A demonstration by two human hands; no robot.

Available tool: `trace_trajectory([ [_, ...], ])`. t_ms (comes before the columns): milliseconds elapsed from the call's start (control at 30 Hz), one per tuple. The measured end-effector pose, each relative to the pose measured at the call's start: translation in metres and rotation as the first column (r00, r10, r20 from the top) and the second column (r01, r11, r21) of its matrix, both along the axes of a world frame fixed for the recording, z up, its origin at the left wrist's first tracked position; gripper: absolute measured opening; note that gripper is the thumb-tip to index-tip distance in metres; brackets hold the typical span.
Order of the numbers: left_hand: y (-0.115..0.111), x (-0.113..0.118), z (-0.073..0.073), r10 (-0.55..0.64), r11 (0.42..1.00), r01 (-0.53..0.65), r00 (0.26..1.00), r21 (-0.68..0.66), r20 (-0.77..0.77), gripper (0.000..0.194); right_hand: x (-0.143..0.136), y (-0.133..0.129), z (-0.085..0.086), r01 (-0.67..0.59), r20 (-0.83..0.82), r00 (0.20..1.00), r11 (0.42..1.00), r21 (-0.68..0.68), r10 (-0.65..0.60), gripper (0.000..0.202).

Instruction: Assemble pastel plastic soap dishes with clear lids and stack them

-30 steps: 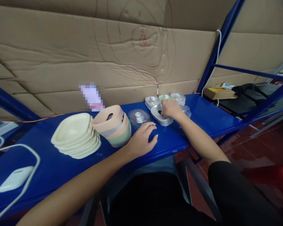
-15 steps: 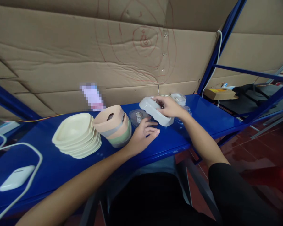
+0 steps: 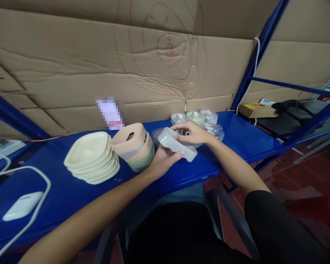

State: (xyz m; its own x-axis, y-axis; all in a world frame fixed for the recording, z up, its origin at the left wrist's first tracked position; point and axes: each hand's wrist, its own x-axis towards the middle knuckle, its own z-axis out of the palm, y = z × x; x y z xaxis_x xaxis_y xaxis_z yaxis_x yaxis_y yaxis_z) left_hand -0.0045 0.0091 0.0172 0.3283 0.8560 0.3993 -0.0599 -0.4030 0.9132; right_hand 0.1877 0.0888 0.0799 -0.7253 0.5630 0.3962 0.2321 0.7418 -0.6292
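Note:
A pale grey-white plastic part, rounded and hollow, is tilted above the blue table, held between both hands. My right hand grips it from above and behind, fingers bent over its far side. My left hand supports its near left side, with the thumb along the lower edge and the other fingers hidden beneath it. To the left of my left hand stands a stack of peach, grey and green containers. Partly covered behind the held part is a clear round piece.
Cream square dishes are stacked on the blue table. Lidded containers and clear lids lie at the back right. A white case and cable are at the left. Cardboard stands behind.
The grey-white part has moved toward me and slightly left in my right hand. My left hand, open before, now holds it too. The lidded containers behind are uncovered.

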Motion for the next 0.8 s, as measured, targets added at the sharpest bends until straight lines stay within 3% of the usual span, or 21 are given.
trace_trajectory([
  [100,-0.001,-0.002,0.000,0.032,0.999,-0.032,0.999,0.023,-0.039,0.070,0.003,0.006,0.000,0.038,-0.017,0.999,0.998,-0.043,-0.038,0.030],
  [233,-0.001,-0.001,-0.002,0.029,1.000,-0.029,0.999,-0.010,-0.046,0.067,0.008,0.021,-0.004,0.273,-0.132,0.952,0.961,-0.035,-0.275,0.039],
  [300,-0.001,0.000,-0.003,-0.007,0.999,0.006,1.000,-0.054,-0.021,0.067,0.013,0.026,-0.004,0.305,-0.156,0.938,0.951,-0.054,-0.309,0.045],
  [367,-0.001,0.002,-0.003,-0.018,0.997,0.018,1.000,-0.074,-0.003,0.066,0.016,0.025,-0.002,0.210,-0.123,0.966,0.969,-0.129,-0.225,0.048],
  [433,0.000,0.003,0.000,-0.001,0.998,0.001,1.000,-0.058,0.001,0.065,0.016,0.018,0.001,0.046,-0.044,0.997,0.976,-0.211,-0.056,0.050],
  [533,-0.001,0.003,0.005,0.020,1.000,-0.019,1.000,0.005,-0.011,0.070,0.015,0.004,0.007,-0.126,0.044,0.989,0.964,-0.233,0.140,0.059],
  [700,-0.005,0.007,0.010,-0.027,0.997,0.030,0.999,0.073,-0.045,0.078,0.020,-0.010,0.015,-0.192,0.082,0.973,0.957,-0.216,0.214,0.087],
  [800,-0.007,0.008,0.012,-0.012,0.998,0.016,0.997,0.064,-0.075,0.077,0.028,-0.008,0.017,-0.172,0.123,0.971,0.958,-0.230,0.204,0.100],
])
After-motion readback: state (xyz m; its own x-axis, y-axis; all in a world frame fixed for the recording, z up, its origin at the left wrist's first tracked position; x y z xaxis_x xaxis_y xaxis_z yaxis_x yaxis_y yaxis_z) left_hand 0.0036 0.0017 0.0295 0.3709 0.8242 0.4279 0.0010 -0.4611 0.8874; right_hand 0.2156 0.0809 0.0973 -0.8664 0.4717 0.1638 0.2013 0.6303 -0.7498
